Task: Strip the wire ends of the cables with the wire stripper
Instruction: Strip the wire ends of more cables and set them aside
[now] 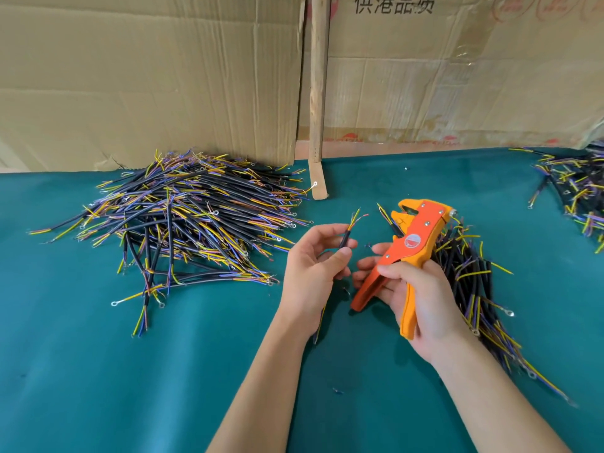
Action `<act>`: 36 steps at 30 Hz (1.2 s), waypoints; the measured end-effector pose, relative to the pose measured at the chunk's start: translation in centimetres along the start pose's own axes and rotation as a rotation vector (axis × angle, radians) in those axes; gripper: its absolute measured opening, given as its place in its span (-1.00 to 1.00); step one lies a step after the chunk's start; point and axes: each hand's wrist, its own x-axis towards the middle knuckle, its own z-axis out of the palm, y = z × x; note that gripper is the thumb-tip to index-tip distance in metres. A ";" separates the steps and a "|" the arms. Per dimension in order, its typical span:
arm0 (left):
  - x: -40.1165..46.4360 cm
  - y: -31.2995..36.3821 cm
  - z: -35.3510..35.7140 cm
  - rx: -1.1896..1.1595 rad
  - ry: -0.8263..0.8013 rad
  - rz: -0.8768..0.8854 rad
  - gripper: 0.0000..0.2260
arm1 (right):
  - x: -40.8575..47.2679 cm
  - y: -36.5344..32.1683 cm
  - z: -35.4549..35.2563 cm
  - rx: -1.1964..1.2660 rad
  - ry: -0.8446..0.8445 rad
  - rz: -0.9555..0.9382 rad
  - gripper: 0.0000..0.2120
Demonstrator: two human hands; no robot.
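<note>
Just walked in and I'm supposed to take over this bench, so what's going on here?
A person is stripping cable ends. The left hand pinches a short black cable with its coloured wire ends pointing up. The right hand grips an orange wire stripper, held beside the cable, not yet on it. Cable piles lie on the green table: a large pile at left and another under the right hand.

Cable heap (pixel 183 217) on table (pixel 98 371) at left, smaller heap (pixel 470 282) right, cardboard (pixel 147 76) behind
</note>
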 end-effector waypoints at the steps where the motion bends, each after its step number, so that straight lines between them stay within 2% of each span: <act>1: 0.1 0.0 0.1 -0.008 0.006 -0.009 -0.76 | 0.1 0.0 0.0 0.004 0.003 0.000 -0.71; 4: 0.4 0.2 0.2 -0.056 0.046 -0.036 -0.81 | 0.3 0.1 -0.1 -0.009 0.026 -0.005 -0.78; 8: 1.0 0.3 0.3 -0.046 0.085 -0.052 -0.88 | 0.4 0.1 0.2 -0.036 0.029 -0.020 -0.62; 13: 2.1 0.4 0.4 -0.123 0.086 -0.168 -0.93 | 0.7 0.2 -0.2 -0.020 0.022 -0.011 -0.62; 17: 2.4 0.5 -0.1 -0.219 0.048 -0.227 -0.88 | 1.0 0.0 -0.4 0.023 0.001 0.024 -0.61; 25: 2.3 0.6 -0.2 -0.231 -0.007 -0.180 -0.84 | 0.8 -0.3 -0.4 0.087 -0.029 0.061 -0.61; 29: 2.4 0.5 -0.3 -0.226 -0.023 -0.187 -0.85 | 0.5 -0.4 -0.3 0.082 -0.096 0.090 -0.61; 36: 2.5 0.5 -0.1 -0.136 0.004 -0.162 -0.86 | -0.1 -0.8 0.0 0.009 -0.324 0.248 -0.64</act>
